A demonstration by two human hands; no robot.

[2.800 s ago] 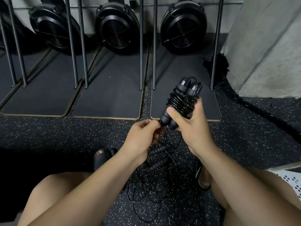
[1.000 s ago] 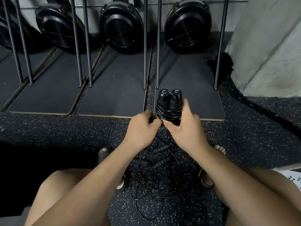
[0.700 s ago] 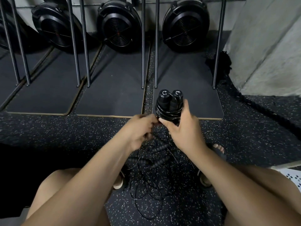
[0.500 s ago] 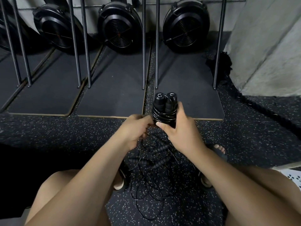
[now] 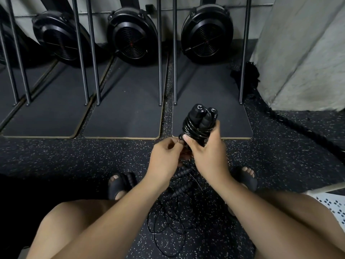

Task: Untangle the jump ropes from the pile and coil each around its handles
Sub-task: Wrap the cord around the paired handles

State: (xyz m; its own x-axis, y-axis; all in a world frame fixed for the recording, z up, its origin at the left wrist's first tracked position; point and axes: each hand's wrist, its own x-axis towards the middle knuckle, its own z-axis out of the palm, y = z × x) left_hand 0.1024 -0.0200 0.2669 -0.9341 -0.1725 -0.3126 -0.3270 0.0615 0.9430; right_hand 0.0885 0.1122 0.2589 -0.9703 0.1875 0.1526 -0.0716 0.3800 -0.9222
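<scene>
My right hand (image 5: 208,156) grips the coiled jump rope (image 5: 197,124), its paired handles pointing up and away from my palm; my left hand (image 5: 164,159), just beside my right thumb, pinches the loose cord end (image 5: 180,137) at the coil's base. The tangled pile (image 5: 173,212) lies below both hands.

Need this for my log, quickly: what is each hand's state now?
Left hand: closed, pinching the rope end.
Right hand: closed around the coiled jump rope.
</scene>
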